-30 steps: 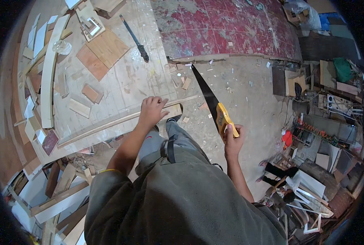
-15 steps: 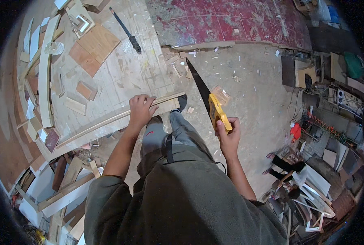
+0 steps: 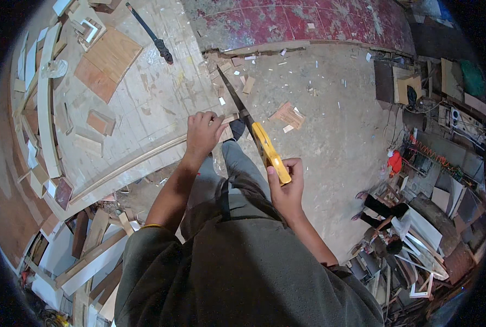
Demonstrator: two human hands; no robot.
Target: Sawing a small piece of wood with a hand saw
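In my right hand [image 3: 287, 188] is a handsaw with a yellow handle [image 3: 270, 152], its fingers wrapped round the grip's near end. The dark blade [image 3: 233, 94] points away and slightly left, crossing by the right end of a long thin wooden strip [image 3: 145, 156]. Whether its teeth touch the wood I cannot tell. My left hand [image 3: 202, 133] is closed over the strip close to that end, pressing it along the front edge of the pale work board [image 3: 161, 98]. My foot in a dark covering [image 3: 237, 129] shows below the strip's end.
A plywood piece [image 3: 109, 60], a small wood block [image 3: 101, 122] and a dark bar-like tool [image 3: 151, 35] lie on the board. Timber offcuts [image 3: 90, 256] crowd the lower left. Scraps [image 3: 289, 115] litter the floor. Another person [image 3: 382, 212] is at the lower right among frames.
The saw has moved left, its blade now beside the strip's end. My left hand has slid rightward along the strip, nearer that end.
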